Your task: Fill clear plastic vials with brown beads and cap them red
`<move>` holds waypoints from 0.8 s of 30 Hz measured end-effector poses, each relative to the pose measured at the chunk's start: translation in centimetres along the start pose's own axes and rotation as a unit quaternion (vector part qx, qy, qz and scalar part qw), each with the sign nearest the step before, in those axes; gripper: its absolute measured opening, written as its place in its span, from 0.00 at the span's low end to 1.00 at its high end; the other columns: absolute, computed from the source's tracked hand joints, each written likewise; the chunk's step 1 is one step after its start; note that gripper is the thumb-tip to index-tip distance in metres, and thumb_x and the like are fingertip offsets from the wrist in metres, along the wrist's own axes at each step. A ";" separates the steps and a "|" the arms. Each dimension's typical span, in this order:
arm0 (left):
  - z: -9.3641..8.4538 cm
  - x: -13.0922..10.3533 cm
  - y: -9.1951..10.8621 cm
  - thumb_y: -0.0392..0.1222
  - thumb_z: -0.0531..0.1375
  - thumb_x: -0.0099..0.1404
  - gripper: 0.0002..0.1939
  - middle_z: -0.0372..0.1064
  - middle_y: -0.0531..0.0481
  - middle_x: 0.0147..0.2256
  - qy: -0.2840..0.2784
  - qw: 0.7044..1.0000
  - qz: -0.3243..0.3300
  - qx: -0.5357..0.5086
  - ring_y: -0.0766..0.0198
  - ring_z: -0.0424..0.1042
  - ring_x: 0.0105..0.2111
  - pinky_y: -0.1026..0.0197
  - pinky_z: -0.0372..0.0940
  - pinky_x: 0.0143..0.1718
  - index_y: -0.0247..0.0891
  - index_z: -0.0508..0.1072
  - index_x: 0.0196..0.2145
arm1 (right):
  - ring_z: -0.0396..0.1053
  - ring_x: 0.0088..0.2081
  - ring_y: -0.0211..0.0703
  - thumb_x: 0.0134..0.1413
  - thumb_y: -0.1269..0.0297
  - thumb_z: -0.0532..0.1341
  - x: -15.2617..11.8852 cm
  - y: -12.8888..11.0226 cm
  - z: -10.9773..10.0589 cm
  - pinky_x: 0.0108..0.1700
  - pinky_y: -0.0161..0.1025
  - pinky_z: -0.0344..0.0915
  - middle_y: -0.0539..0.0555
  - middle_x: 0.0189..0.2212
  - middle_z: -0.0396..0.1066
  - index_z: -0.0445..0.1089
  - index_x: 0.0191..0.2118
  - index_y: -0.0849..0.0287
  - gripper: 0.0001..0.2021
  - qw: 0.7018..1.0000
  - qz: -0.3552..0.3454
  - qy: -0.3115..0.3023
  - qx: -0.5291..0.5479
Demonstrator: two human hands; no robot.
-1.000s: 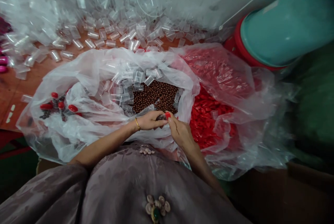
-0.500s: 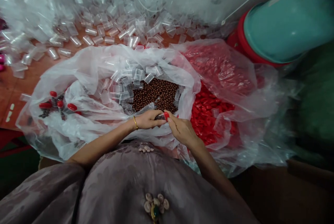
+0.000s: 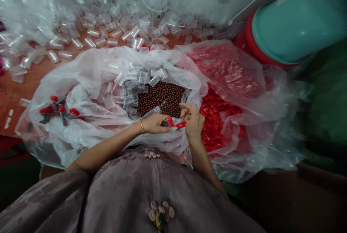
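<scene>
My left hand is closed round a small clear container with dark contents and a red cap at its right end. Just right of it, my right hand is curled and pinches a second red plastic piece. The two red pieces lie close; whether they touch I cannot tell. Behind my hands, brown beads fill the middle of a white plastic bag. Clear empty containers are heaped on the beads' left side.
Many red pieces lie in a clear bag at right. Several red-capped filled containers rest on plastic at left. More clear containers spread along the back of the orange table. A teal bucket stands at back right.
My right hand has moved off the left hand's container, a little to the right, and turned upward. A second red piece now shows at its fingers. My left hand keeps its hold.
</scene>
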State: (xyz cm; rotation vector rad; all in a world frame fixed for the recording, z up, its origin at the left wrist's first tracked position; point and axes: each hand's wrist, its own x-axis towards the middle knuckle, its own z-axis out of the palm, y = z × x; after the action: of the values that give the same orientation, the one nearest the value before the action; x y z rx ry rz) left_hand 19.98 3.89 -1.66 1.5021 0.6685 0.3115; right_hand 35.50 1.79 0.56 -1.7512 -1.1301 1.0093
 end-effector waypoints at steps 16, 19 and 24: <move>1.3 -2.1 1.2 0.47 0.57 0.55 0.11 0.70 0.50 0.25 0.009 0.958 -0.127 0.257 0.65 0.67 0.25 0.66 0.59 0.27 0.36 0.71 0.29 | 0.67 0.43 0.42 0.57 0.40 0.34 -0.8 1.6 4.5 0.48 0.42 0.62 0.54 0.44 0.70 0.68 0.50 0.55 0.35 0.983 0.050 -0.127 0.122; -1.4 -6.3 -0.8 0.52 0.53 0.58 0.15 0.68 0.52 0.25 0.127 0.963 -0.127 0.203 0.68 0.66 0.25 0.67 0.60 0.28 0.36 0.69 0.29 | 0.68 0.41 0.42 0.58 0.45 0.39 1.1 3.1 1.5 0.44 0.40 0.63 0.55 0.41 0.71 0.69 0.46 0.57 0.29 0.996 0.019 -0.030 0.078; -9.0 -18.2 -5.5 0.57 0.56 0.53 0.18 0.68 0.51 0.26 0.338 0.780 -0.421 0.315 0.58 0.69 0.30 0.58 0.65 0.32 0.39 0.68 0.33 | 0.66 0.44 0.49 0.52 0.62 0.54 5.5 8.5 -7.6 0.49 0.46 0.59 0.62 0.40 0.71 0.72 0.43 0.64 0.16 0.924 0.023 0.070 -0.376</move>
State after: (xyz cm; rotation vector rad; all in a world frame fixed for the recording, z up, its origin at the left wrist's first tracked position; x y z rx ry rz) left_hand -0.67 0.19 -2.54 1.5067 2.1073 -0.1130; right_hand 46.55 3.08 -5.50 -2.4044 -1.5063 0.4684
